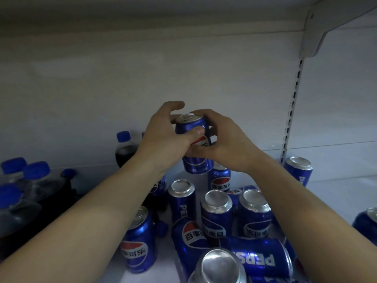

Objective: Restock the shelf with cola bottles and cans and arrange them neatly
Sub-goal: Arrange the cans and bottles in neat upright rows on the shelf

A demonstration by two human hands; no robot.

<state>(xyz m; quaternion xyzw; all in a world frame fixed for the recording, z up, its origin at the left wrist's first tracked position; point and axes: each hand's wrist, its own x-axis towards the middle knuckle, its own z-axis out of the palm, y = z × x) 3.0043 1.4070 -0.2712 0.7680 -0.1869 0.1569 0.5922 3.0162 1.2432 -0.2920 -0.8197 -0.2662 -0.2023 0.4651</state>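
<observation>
hands: my left hand (169, 137) and right hand (226, 144) both grip one can (197, 164) | can: between my palms, equally near both, long axis near upright, top tipped slightly left | under my wrists: other cans (216, 213), some toppled | next, I judge: lower it straight down.

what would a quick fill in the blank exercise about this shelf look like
The left hand and right hand together grip one raised ____ can.
The capped bottles stand to the ____ of the loose cans.
The front can reading PEPSI lies on its ____.
Missing words: blue; left; side.
</observation>
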